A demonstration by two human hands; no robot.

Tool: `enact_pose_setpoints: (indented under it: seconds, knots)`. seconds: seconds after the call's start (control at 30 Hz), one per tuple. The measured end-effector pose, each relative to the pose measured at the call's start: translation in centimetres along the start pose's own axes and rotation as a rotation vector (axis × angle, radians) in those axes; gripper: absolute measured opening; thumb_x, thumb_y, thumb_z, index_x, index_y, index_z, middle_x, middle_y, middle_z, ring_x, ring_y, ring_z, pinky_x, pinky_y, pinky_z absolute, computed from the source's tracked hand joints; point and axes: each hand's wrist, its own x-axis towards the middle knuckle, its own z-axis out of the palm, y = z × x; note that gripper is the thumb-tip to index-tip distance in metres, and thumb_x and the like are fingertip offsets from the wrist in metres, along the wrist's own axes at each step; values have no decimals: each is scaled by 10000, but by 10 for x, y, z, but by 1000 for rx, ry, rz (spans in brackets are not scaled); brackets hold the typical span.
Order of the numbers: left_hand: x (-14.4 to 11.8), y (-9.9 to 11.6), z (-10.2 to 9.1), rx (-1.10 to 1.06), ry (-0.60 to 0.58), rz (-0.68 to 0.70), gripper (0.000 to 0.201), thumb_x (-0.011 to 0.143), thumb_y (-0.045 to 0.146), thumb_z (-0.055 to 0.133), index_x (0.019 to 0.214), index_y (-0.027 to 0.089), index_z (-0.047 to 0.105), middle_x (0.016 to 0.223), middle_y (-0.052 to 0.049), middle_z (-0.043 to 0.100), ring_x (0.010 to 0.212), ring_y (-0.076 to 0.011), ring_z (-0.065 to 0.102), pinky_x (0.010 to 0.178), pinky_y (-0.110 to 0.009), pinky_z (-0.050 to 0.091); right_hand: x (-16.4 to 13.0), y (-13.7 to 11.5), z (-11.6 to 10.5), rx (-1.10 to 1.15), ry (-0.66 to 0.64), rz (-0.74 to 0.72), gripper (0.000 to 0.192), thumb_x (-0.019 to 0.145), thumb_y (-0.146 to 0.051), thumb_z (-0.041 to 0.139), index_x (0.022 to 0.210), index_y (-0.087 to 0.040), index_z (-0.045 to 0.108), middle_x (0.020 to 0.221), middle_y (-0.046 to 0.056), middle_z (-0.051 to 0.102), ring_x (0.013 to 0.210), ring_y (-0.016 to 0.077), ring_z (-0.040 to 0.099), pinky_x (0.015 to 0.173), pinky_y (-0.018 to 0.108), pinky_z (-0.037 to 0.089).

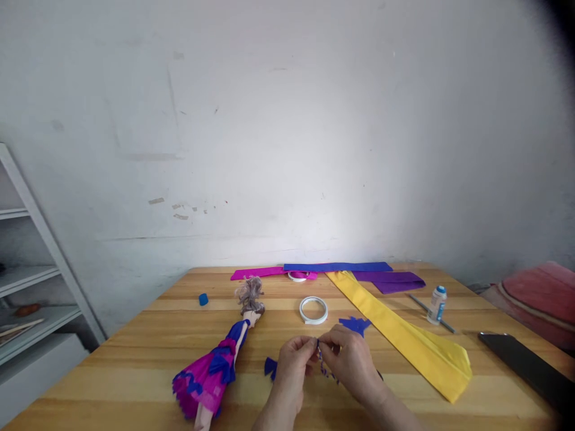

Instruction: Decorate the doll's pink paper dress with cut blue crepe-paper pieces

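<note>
My left hand (294, 362) and my right hand (353, 359) meet low in the middle of the view, above the table. Both are closed, thumbs and forefingers pinching a thin, twisted, multicoloured cord (322, 365) with dark blue in it. Its loose end hangs down between them; the pinched part is mostly hidden by my fingertips. To the left lies a doll (220, 365) in a magenta and blue dress, its hair toward the wall. A small blue piece (270, 367) shows beside my left hand. Beyond my right hand is a jagged blue scrap (356, 325).
A white tape roll (313, 310) lies beyond my hands. Yellow (404, 335), purple (398, 281), blue (336, 267) and magenta (256, 273) strips spread across the back and right. A small bottle (436, 305) stands by a grey stick (447, 326). A blue cap (203, 299) sits left.
</note>
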Motion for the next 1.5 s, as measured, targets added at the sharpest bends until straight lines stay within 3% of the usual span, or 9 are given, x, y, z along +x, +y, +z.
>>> enact_pose_setpoints:
  seconds: [0.5, 0.63, 0.73, 0.83, 0.9, 0.97, 1.03, 1.17, 1.5]
  knots:
    - [-5, 1, 3, 214, 39, 116, 240, 623, 383, 643, 590, 147, 621, 514, -2, 563, 503, -125, 489, 454, -214, 307, -1, 5, 5, 38, 30, 28, 230, 728, -222, 484, 568, -203, 649, 603, 23, 623, 580, 149, 545, 549, 231, 369]
    - [-28, 18, -6, 293, 123, 288, 237, 629, 379, 659, 697, 153, 667, 641, -44, 648, 600, -162, 559, 535, -233, 403, -2, 2, 8, 212, 12, 67, 219, 726, -252, 492, 592, -198, 656, 593, 16, 624, 562, 151, 542, 544, 232, 392]
    - [-60, 43, -37, 170, 307, 344, 299, 618, 373, 690, 823, 156, 667, 784, -70, 679, 719, -201, 609, 618, -257, 468, -3, -8, 13, 374, -48, 146, 202, 705, -287, 527, 590, -196, 665, 571, 0, 624, 529, 138, 530, 501, 215, 382]
    - [-92, 67, -90, -95, 554, 354, 276, 619, 263, 711, 872, 189, 631, 879, -42, 671, 794, -189, 622, 647, -245, 493, -4, -30, 21, 521, -203, 205, 182, 691, -291, 546, 608, -201, 682, 556, -16, 628, 510, 121, 522, 477, 195, 363]
    - [-106, 77, -124, -307, 711, 293, 158, 688, 133, 628, 825, 207, 602, 835, -16, 665, 764, -155, 629, 633, -235, 508, -4, -50, 29, 593, -310, 226, 179, 691, -275, 544, 625, -196, 690, 548, -22, 624, 500, 110, 510, 472, 188, 349]
    - [-113, 82, -149, -455, 758, 266, 172, 736, 15, 500, 733, 173, 570, 736, -22, 639, 736, -127, 631, 680, -231, 521, -3, -72, 42, 622, -370, 249, 164, 675, -247, 555, 631, -175, 696, 536, -20, 613, 489, 100, 492, 467, 185, 333]
    - [-116, 84, -159, -490, 750, 207, 231, 738, -52, 429, 717, 148, 543, 713, -41, 626, 720, -123, 634, 703, -234, 527, -2, -91, 57, 633, -424, 266, 155, 657, -219, 562, 625, -153, 699, 515, -19, 598, 473, 91, 471, 455, 183, 315]
    - [-114, 86, -154, -498, 679, 72, 197, 762, -45, 419, 738, 124, 516, 747, -75, 622, 724, -138, 639, 700, -250, 537, -1, -117, 90, 648, -482, 229, 171, 639, -172, 542, 627, -147, 711, 545, -13, 624, 489, 95, 498, 467, 179, 336]
    - [-103, 75, -156, -531, 501, -67, 107, 801, 73, 465, 822, 61, 570, 795, -128, 638, 727, -167, 635, 701, -300, 533, -5, -132, 125, 387, -456, 140, 214, 631, -174, 509, 652, -186, 721, 629, 13, 685, 602, 141, 600, 503, 184, 369]
